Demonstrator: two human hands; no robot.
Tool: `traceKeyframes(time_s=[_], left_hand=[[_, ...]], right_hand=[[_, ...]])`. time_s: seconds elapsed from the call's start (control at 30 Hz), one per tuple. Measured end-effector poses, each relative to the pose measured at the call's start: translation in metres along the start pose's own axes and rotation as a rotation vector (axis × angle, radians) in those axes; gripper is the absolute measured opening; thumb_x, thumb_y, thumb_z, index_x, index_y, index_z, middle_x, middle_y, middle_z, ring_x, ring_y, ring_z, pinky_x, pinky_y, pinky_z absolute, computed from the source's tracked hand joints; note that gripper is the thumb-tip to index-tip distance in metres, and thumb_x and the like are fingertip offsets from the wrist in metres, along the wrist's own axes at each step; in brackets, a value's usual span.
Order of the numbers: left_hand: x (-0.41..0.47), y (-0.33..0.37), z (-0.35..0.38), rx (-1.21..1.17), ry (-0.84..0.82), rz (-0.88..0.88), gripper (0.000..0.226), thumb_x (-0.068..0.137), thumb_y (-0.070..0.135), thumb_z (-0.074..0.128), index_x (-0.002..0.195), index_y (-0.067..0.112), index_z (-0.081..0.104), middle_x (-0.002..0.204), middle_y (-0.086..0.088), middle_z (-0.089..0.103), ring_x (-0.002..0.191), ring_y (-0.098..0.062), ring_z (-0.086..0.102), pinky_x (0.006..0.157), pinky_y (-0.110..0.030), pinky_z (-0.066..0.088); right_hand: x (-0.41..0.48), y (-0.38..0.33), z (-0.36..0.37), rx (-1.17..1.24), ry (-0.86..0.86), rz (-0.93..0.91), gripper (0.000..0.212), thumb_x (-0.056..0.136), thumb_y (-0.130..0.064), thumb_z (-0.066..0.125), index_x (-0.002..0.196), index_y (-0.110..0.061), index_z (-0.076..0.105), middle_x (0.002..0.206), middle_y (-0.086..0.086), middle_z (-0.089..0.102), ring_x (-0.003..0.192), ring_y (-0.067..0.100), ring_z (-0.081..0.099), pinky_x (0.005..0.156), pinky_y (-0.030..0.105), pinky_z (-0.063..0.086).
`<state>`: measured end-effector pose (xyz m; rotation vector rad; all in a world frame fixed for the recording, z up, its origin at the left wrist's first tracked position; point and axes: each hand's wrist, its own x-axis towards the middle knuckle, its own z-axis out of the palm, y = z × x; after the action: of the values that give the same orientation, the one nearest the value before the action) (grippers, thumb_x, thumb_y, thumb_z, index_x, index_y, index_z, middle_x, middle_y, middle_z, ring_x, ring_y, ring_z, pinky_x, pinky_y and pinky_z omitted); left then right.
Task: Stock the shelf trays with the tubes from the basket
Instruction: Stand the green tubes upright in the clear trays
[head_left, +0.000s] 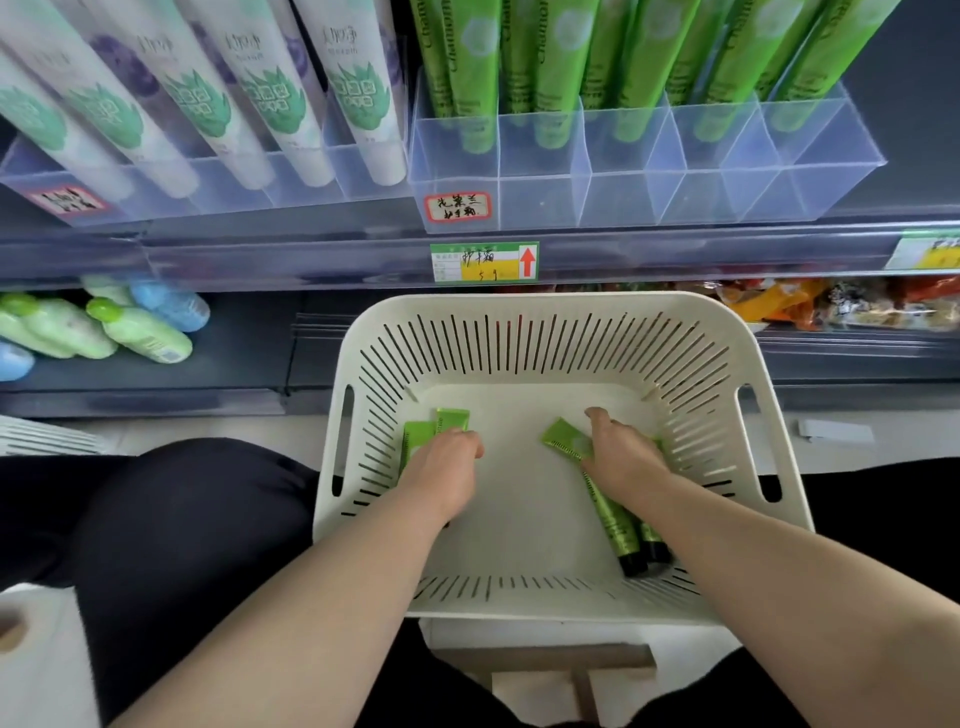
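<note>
The shelf (332, 260) stood just beyond the basket, and on it, above the basket's far rim, sat the clear divided tray (540, 202) that already held upright green tubes (478, 78) in its rear cells, while the front cells nearest the basket looked unfilled. Up and to the left of the basket a second tray (218, 182) carried white tubes. The white slotted basket (519, 312) itself rested in front of the person, between the knees. Both arms reached down into it. The left hand (447, 467) lay at the basket's left wall, its fingers bent down over two loose green tubes (422, 435), the fingertips hidden beneath the knuckles. The right hand (621, 457) lay toward the basket's right wall, fingers and thumb curled round another green tube (566, 441), with at least one more beside it, their black caps (635, 564) pointing at the basket's near rim. This appeared to be the picking-up step, with only a few tubes left on the basket floor. The next move would probably call for lifting each handful clear of the basket's far rim, turning the tubes cap-down, and slipping them into the open cells.
</note>
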<state>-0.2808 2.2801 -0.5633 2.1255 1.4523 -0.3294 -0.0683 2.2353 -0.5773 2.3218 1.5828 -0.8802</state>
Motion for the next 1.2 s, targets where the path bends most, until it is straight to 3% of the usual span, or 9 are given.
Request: traceKeyframes(time_s=[0.07, 0.23, 0.43, 0.57, 0.63, 0.73, 0.87, 0.97, 1.2], left_hand=[[-0.001, 0.001, -0.001, 0.001, 0.006, -0.004, 0.039, 0.093, -0.002, 0.050, 0.127, 0.015, 0.056, 0.128, -0.004, 0.053, 0.115, -0.023, 0.053, 0.093, -0.033, 0.044], [0.002, 0.006, -0.008, 0.020, 0.083, -0.082, 0.034, 0.087, -0.009, 0.047, 0.115, 0.006, 0.057, 0.117, -0.011, 0.055, 0.102, -0.028, 0.058, 0.077, -0.033, 0.046], [0.022, 0.001, -0.011, 0.014, 0.139, -0.241, 0.029, 0.086, -0.007, 0.049, 0.114, 0.003, 0.049, 0.101, -0.014, 0.057, 0.091, -0.031, 0.060, 0.072, -0.040, 0.053], [0.033, 0.000, -0.002, -0.016, 0.120, -0.301, 0.028, 0.089, -0.004, 0.047, 0.115, 0.004, 0.045, 0.099, -0.015, 0.060, 0.088, -0.033, 0.063, 0.072, -0.045, 0.056], [0.037, 0.003, 0.001, 0.010, 0.101, -0.287, 0.027, 0.089, -0.001, 0.051, 0.115, 0.003, 0.046, 0.106, -0.017, 0.060, 0.096, -0.035, 0.062, 0.076, -0.044, 0.054], [0.041, 0.008, 0.005, 0.050, 0.028, -0.265, 0.032, 0.085, 0.003, 0.062, 0.115, 0.005, 0.051, 0.113, -0.014, 0.057, 0.104, -0.032, 0.059, 0.082, -0.039, 0.050], [0.037, 0.016, 0.007, 0.030, -0.028, -0.244, 0.017, 0.087, 0.019, 0.064, 0.103, 0.013, 0.061, 0.105, -0.008, 0.057, 0.098, -0.028, 0.058, 0.079, -0.038, 0.052], [0.029, 0.021, 0.000, -0.087, 0.037, -0.190, 0.011, 0.089, 0.025, 0.059, 0.089, 0.015, 0.056, 0.095, -0.007, 0.062, 0.091, -0.028, 0.059, 0.071, -0.037, 0.051], [-0.009, 0.047, -0.052, -0.241, 0.284, 0.075, 0.018, 0.090, 0.027, 0.064, 0.107, 0.023, 0.058, 0.094, 0.004, 0.064, 0.086, -0.018, 0.060, 0.073, -0.035, 0.053]], right_hand=[[-0.002, -0.001, -0.002, -0.046, 0.004, -0.051, 0.063, 0.087, -0.016, 0.054, 0.144, -0.019, 0.027, 0.127, 0.011, 0.051, 0.113, 0.028, 0.049, 0.087, 0.038, 0.047], [-0.012, -0.009, -0.023, -0.033, 0.094, -0.168, 0.034, 0.093, -0.040, 0.047, 0.123, -0.024, 0.053, 0.112, 0.002, 0.052, 0.105, 0.023, 0.052, 0.089, 0.038, 0.045], [-0.033, -0.012, -0.044, 0.104, 0.199, -0.268, 0.019, 0.095, -0.032, 0.050, 0.108, -0.018, 0.048, 0.103, 0.002, 0.056, 0.079, 0.021, 0.054, 0.064, 0.035, 0.049], [-0.044, -0.006, -0.053, 0.174, 0.229, -0.268, 0.025, 0.095, -0.019, 0.049, 0.119, -0.023, 0.042, 0.102, -0.002, 0.053, 0.071, 0.019, 0.056, 0.051, 0.030, 0.044], [-0.046, -0.004, -0.056, 0.203, 0.233, -0.276, 0.025, 0.095, -0.019, 0.049, 0.119, -0.024, 0.043, 0.101, -0.003, 0.054, 0.072, 0.019, 0.056, 0.049, 0.028, 0.042], [-0.047, -0.006, -0.060, 0.205, 0.271, -0.307, 0.023, 0.095, -0.020, 0.049, 0.117, -0.024, 0.047, 0.106, -0.003, 0.055, 0.079, 0.020, 0.058, 0.059, 0.035, 0.051], [-0.048, -0.008, -0.062, 0.205, 0.311, -0.307, 0.023, 0.094, -0.019, 0.050, 0.116, -0.026, 0.050, 0.108, -0.004, 0.053, 0.084, 0.020, 0.058, 0.065, 0.037, 0.054], [-0.048, -0.008, -0.065, 0.198, 0.329, -0.309, 0.024, 0.093, -0.019, 0.050, 0.116, -0.027, 0.051, 0.108, -0.003, 0.057, 0.088, 0.021, 0.058, 0.069, 0.039, 0.054], [-0.072, -0.009, -0.082, 0.240, 0.478, -0.313, 0.024, 0.093, -0.020, 0.052, 0.117, -0.026, 0.056, 0.105, -0.005, 0.054, 0.085, 0.019, 0.058, 0.067, 0.037, 0.053]])
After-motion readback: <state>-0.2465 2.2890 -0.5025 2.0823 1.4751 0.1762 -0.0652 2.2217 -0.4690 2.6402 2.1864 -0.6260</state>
